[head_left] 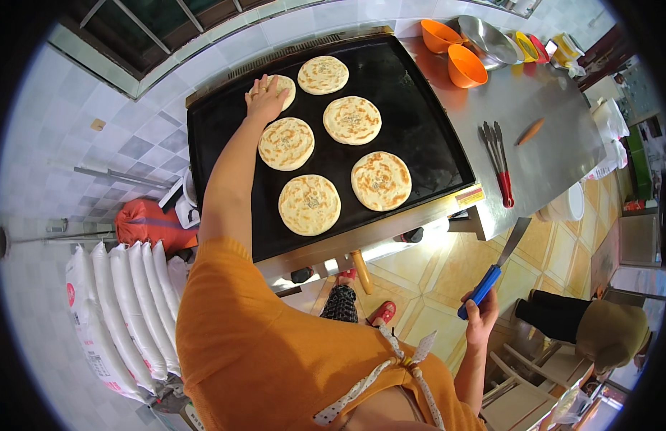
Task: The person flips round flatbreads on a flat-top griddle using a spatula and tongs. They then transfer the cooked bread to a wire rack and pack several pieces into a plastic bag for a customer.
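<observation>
Six round, thin, pale-gold flatbreads: all lie flat on the broad, black, rectangular metal griddle, in two slanting columns of three.
Upper faces: five show scattered brown patches; the sixth is partly covered by a hand.
Stage (judged): loading of these six appears complete; cooking appears well advanced, with at least one turn likely made. Undersides are hidden, so their browning cannot be told.
Outstanding (judged): final heating, and removal of all six from the griddle.
Left hand: grip wide, palm down, fingers spread over the far-left flatbread; fingers appear to touch its upper face, with nothing clasped. Pressing force cannot be told.
Right hand: grip closed around the blue handle of a long, narrow, metal-bladed tool; blade angled upward, apart from the griddle.
Silver metal worktop: right of the griddle; carries red-handled metal tongs and two round orange bowls.
</observation>
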